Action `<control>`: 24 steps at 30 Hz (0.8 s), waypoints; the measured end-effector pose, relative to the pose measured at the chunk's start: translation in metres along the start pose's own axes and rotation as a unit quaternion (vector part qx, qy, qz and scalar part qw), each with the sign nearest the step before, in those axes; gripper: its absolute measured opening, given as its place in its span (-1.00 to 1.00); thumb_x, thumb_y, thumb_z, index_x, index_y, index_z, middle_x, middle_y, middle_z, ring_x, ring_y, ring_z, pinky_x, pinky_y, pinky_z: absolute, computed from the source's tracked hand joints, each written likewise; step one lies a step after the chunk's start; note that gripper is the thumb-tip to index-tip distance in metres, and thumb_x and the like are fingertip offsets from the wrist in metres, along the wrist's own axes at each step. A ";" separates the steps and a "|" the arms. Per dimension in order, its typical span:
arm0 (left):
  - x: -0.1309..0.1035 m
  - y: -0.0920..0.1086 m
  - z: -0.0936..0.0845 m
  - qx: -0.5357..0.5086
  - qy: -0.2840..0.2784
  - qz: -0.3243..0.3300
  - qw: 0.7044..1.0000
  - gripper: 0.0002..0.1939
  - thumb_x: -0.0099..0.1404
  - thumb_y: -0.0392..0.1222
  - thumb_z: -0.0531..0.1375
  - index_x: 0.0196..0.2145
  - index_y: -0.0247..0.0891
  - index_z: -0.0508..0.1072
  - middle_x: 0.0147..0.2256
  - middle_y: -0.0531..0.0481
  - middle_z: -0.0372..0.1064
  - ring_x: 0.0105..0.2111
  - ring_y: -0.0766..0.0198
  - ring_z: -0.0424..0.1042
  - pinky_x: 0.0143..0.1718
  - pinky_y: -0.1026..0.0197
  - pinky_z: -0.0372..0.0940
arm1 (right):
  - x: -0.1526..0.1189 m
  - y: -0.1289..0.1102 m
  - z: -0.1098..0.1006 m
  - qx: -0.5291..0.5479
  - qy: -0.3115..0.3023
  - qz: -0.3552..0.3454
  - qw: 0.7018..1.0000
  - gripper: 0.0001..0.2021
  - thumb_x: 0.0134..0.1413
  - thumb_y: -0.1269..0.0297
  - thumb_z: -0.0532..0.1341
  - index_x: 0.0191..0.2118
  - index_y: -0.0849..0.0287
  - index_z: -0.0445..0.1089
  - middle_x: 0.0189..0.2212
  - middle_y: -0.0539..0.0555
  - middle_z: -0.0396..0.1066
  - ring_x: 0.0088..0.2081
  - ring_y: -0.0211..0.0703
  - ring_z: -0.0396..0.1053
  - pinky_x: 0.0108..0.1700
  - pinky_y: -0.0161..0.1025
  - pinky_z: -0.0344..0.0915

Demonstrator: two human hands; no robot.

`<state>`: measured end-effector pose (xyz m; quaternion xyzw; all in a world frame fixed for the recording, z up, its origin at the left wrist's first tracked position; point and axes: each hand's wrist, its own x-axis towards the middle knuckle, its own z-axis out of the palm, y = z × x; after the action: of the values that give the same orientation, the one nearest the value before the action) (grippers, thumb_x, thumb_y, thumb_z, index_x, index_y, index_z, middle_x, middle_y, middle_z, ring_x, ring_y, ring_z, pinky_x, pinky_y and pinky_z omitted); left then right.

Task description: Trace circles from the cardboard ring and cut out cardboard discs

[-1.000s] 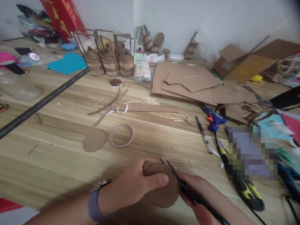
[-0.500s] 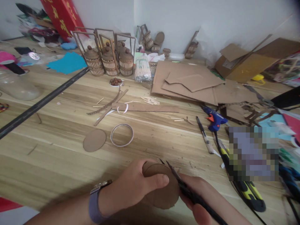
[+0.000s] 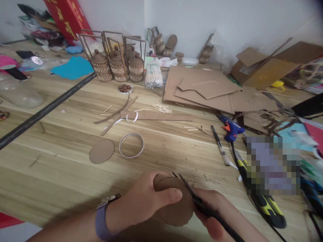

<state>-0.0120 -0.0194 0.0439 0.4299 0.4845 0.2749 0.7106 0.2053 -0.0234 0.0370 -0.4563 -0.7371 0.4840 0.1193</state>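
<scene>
Near the front edge of the table, my left hand (image 3: 148, 198) grips a roundish piece of brown cardboard (image 3: 176, 213), thumb on top and fingers beneath. A curved line is marked on the cardboard near its far edge. My right hand (image 3: 212, 205) is closed around black scissors (image 3: 202, 203). Their blades are slightly parted and sit at the right edge of the cardboard, tips pointing away from me. A cut cardboard disc (image 3: 102, 151) lies flat ahead and to the left, with a ring like a tape core (image 3: 131, 145) beside it.
Small lidded baskets with handles (image 3: 117, 65) stand at the back. Cardboard sheets (image 3: 199, 87) lie behind right. A blue glue gun (image 3: 230, 127), a pen (image 3: 219, 144) and a yellow-black cutter (image 3: 272, 211) lie on the right. Matchsticks (image 3: 162, 108) and a cardboard strip (image 3: 156, 116) lie mid-table.
Almost nothing differs. Both hands, the cardboard and the scissors stay in nearly the same place.
</scene>
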 end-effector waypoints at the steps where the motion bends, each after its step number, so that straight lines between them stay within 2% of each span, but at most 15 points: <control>1: 0.000 0.000 0.000 -0.002 0.001 0.000 1.000 -0.67 0.15 0.03 0.35 -0.22 -0.24 0.61 -0.27 0.00 0.55 -0.22 0.14 0.44 -0.23 0.22 0.32 | 0.000 -0.001 -0.001 0.011 -0.005 0.001 1.000 -0.22 -0.07 -0.64 -0.35 -0.50 0.07 0.02 -0.60 -0.10 -0.07 -0.56 -0.23 -0.11 -0.55 -0.22 -0.15; 9: 0.002 0.000 -0.001 -0.001 -0.015 -0.001 1.000 -0.68 0.17 0.05 0.34 -0.24 -0.25 0.61 -0.29 0.01 0.54 -0.24 0.17 0.42 -0.24 0.23 0.31 | 0.004 -0.007 -0.010 0.048 -0.048 0.038 0.997 -0.19 -0.19 -0.70 -0.25 -0.50 0.07 0.04 -0.59 -0.11 -0.08 -0.53 -0.23 -0.11 -0.49 -0.23 -0.13; 12: 0.001 0.001 -0.001 0.005 -0.011 -0.001 1.000 -0.67 0.16 0.05 0.35 -0.24 -0.25 0.61 -0.27 0.00 0.54 -0.22 0.15 0.43 -0.23 0.22 0.31 | 0.005 -0.010 -0.012 0.044 -0.050 0.043 0.997 -0.18 -0.22 -0.71 -0.27 -0.50 0.07 0.04 -0.60 -0.10 -0.06 -0.53 -0.22 -0.09 -0.48 -0.23 -0.12; 15: 0.000 0.001 -0.001 0.013 -0.004 -0.006 1.000 -0.65 0.14 0.07 0.35 -0.24 -0.25 0.61 -0.26 -0.02 0.55 -0.20 0.12 0.43 -0.22 0.21 0.32 | 0.005 -0.010 -0.011 0.046 -0.040 0.036 0.997 -0.19 -0.22 -0.71 -0.27 -0.52 0.08 0.02 -0.59 -0.10 -0.06 -0.52 -0.23 -0.08 -0.48 -0.23 -0.12; 20: 0.001 0.000 -0.002 0.006 -0.009 -0.010 1.000 -0.64 0.15 0.07 0.35 -0.22 -0.25 0.61 -0.26 -0.01 0.55 -0.21 0.13 0.44 -0.22 0.21 0.32 | 0.007 -0.005 -0.012 0.061 -0.042 0.037 0.997 -0.16 -0.23 -0.71 -0.22 -0.52 0.10 0.12 -0.57 -0.11 -0.04 -0.50 -0.24 -0.01 -0.46 -0.27 -0.07; 24: 0.000 0.002 -0.002 -0.008 -0.022 -0.005 1.000 -0.67 0.16 0.04 0.35 -0.20 -0.24 0.61 -0.25 0.00 0.56 -0.21 0.14 0.45 -0.20 0.21 0.33 | 0.006 -0.004 -0.015 0.076 -0.058 0.018 0.995 -0.21 -0.14 -0.68 -0.14 -0.51 0.10 0.08 -0.57 -0.12 -0.04 -0.52 -0.26 -0.05 -0.45 -0.27 -0.05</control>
<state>-0.0135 -0.0175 0.0450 0.4276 0.4686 0.2663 0.7257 0.2088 -0.0107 0.0463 -0.4302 -0.6954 0.5666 0.1017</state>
